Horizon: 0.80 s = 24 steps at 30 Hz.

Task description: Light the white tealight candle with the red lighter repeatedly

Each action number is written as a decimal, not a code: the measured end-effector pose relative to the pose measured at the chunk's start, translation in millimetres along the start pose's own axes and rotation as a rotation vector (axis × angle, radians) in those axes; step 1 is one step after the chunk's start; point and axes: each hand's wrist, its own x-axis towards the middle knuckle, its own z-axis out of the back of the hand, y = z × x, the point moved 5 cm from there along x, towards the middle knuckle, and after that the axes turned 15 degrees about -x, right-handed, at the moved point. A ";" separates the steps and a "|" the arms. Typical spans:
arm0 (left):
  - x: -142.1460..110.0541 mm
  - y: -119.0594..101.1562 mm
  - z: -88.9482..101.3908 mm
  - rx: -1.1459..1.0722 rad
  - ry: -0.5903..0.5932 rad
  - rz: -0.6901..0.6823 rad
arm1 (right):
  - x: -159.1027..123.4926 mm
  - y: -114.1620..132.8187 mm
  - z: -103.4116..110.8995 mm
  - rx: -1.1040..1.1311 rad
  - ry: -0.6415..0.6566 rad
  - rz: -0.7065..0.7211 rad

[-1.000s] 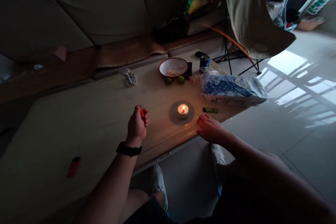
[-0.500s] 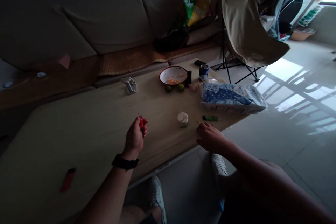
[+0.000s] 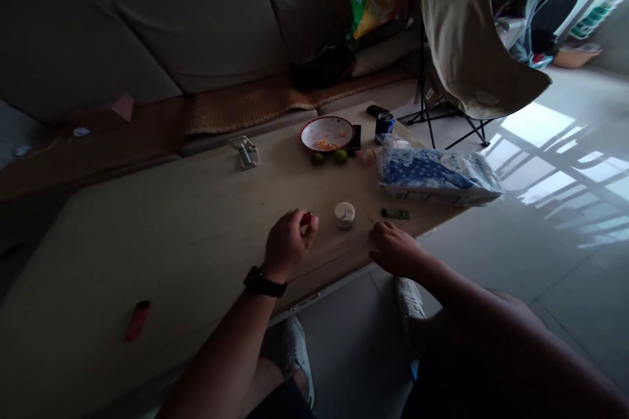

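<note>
My left hand [image 3: 289, 243] is above the table, wearing a black watch. Its fingers are closed around a small red lighter [image 3: 307, 217], mostly hidden by them. My right hand [image 3: 397, 250] rests at the table's near edge, fingers loosely bent, thumb apart, with nothing visible in it. Between the hands stands a small round container [image 3: 344, 215] with a white top. Just beyond my right fingertips lie a thin yellowish stick [image 3: 368, 213] and a green lighter [image 3: 396, 214]. Another red lighter-shaped thing with a black end [image 3: 137, 321] lies at the near left.
Farther back on the table [image 3: 196, 236] are a plate [image 3: 327, 134] with orange bits, two green fruits [image 3: 340, 156], a blue can [image 3: 384, 124] and a blue-white plastic pack [image 3: 437, 173]. A grey-white holder [image 3: 246, 152] is left of them. Behind are a sofa and folding chair [image 3: 462, 52].
My left hand has moved right, toward the round container, and turned so its back faces up, hiding more of the red lighter. My right hand has stayed nearly still. The view shifted slightly.
</note>
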 end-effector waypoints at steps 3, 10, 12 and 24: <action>6.3 -14.7 -15.7 0.099 0.056 -0.083 | -0.6 0.1 -0.4 -0.002 -0.005 -0.002; 19.7 -26.9 -34.6 0.216 0.078 -0.128 | -2.8 -1.7 0.3 0.017 -0.004 0.003; 21.9 -27.9 -38.1 0.217 0.083 -0.133 | -2.8 -1.9 0.3 0.014 0.000 0.007; 22.9 -29.9 -42.4 0.204 0.120 -0.157 | -1.1 0.4 2.7 -0.009 0.045 -0.015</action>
